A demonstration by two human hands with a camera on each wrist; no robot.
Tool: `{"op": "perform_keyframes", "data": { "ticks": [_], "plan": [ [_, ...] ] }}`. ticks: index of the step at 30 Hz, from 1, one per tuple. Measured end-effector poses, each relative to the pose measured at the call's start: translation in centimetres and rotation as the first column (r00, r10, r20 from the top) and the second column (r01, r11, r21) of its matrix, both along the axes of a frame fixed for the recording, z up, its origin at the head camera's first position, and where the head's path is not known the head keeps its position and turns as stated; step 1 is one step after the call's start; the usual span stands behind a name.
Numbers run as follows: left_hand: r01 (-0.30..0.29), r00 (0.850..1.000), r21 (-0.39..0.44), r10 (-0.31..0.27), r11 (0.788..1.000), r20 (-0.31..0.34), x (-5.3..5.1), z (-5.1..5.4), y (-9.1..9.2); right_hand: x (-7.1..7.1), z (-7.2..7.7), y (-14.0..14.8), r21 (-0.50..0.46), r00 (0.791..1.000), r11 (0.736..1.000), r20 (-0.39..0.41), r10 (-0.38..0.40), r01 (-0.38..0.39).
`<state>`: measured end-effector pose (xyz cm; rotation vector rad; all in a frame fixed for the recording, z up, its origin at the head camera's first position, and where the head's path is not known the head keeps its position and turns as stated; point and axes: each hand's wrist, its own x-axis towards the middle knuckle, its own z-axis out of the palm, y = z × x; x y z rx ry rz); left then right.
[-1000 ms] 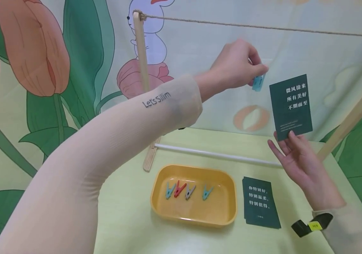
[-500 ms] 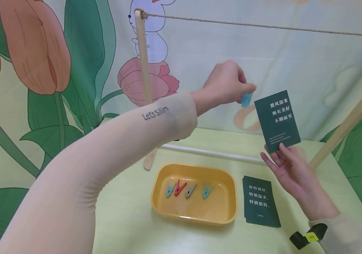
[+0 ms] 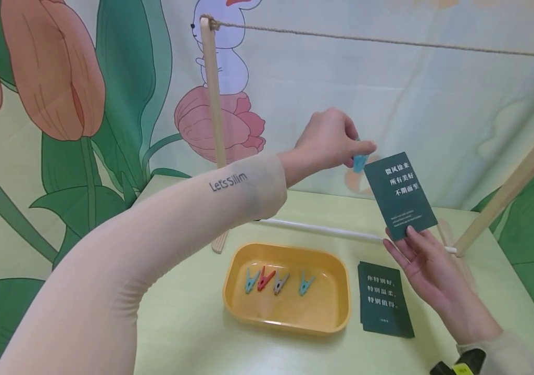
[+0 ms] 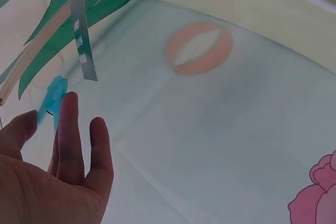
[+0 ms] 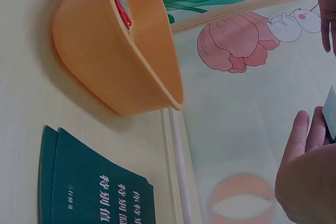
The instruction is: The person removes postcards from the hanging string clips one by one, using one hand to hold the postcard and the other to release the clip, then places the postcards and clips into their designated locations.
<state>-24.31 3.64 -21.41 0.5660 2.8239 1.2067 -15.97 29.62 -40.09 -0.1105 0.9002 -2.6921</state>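
My left hand (image 3: 330,138) pinches a light blue clothespin (image 3: 359,162) between thumb and fingers. In the left wrist view that clothespin (image 4: 54,95) sits at the fingertips, apart from the card. A dark green card (image 3: 400,195) with white writing is held by its lower edge in my right hand (image 3: 431,265), thumb in front and fingers behind. The card leans to the left, its upper left corner close to the clothespin. Only a sliver of the card (image 5: 329,111) shows in the right wrist view.
A yellow tray (image 3: 290,327) on the table holds several clothespins (image 3: 265,278) in blue, red and grey. To its right lies a stack of green cards (image 3: 385,307). Behind, a twine line (image 3: 389,40) runs from a wooden post (image 3: 212,83); a white rod (image 3: 323,229) crosses low down.
Both hands have come down and to the left, with the clothespin and the card still held. The card now tilts more to the left.
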Motion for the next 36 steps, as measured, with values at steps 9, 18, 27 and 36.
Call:
{"op": "perform_keyframes", "data": {
  "ticks": [9, 18, 27, 36],
  "plan": [
    [0.01, 0.999, -0.008, -0.01, 1.0, 0.032, 0.2, -1.8, -0.3, 1.3, -1.2, -0.7, 0.1, 0.998, 0.995, 0.058, -0.03, 0.024],
    [0.033, 0.994, 0.025, -0.036, 0.999, 0.099, 1.0, -4.2, -0.6, 2.1, -2.4, -0.5, 0.244, 0.961, 0.969, 0.256, -0.107, 0.043],
    [0.027, 0.993, 0.04, -0.031, 0.999, 0.111, 1.6, -6.3, -0.7, 3.0, -3.7, -0.3, 0.326, 0.932, 0.945, 0.336, -0.134, 0.019],
    [0.074, 0.982, -0.009, -0.071, 0.997, 0.177, 2.8, -9.0, -0.8, 4.0, -5.0, -0.2, 0.368, 0.893, 0.929, 0.427, -0.144, -0.026]
  ]
}}
